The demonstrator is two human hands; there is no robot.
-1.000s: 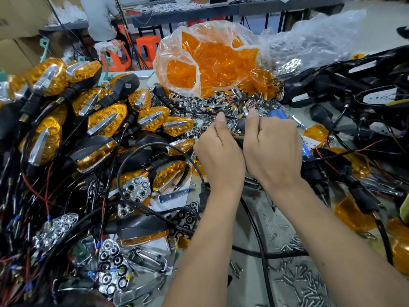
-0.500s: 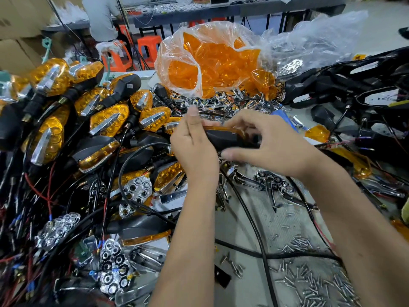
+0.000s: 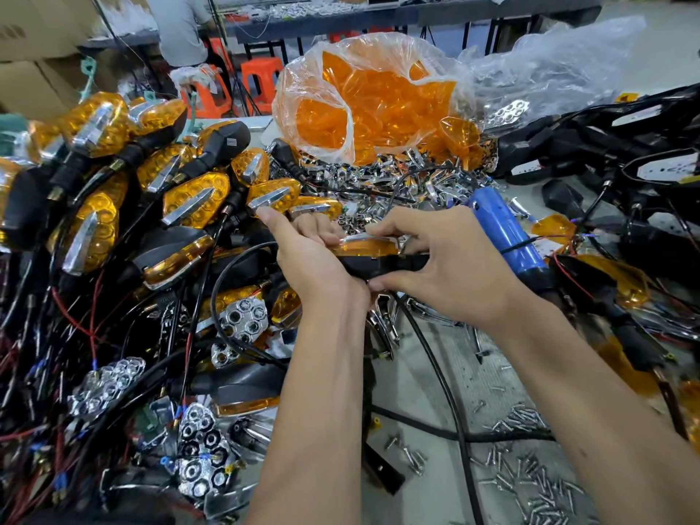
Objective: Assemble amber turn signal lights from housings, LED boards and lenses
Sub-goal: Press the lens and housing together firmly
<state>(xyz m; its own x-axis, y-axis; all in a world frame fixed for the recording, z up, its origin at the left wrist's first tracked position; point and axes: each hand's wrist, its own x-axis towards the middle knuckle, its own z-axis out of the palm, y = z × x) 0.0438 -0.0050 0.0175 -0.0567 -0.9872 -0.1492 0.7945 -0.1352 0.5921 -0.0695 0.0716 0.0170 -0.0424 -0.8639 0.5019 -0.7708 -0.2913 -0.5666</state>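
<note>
Both the left hand (image 3: 314, 255) and the right hand (image 3: 447, 263) grip one turn signal light (image 3: 373, 255) between them, amber lens (image 3: 369, 245) facing up.

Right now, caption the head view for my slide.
Both hands grip a black housing with amber lens above the cluttered bench.

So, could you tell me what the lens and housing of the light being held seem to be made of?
Lens: apparently translucent amber plastic, glossy; light glows through it. Housing: seemingly matte black plastic, dull with no reflections.
</note>
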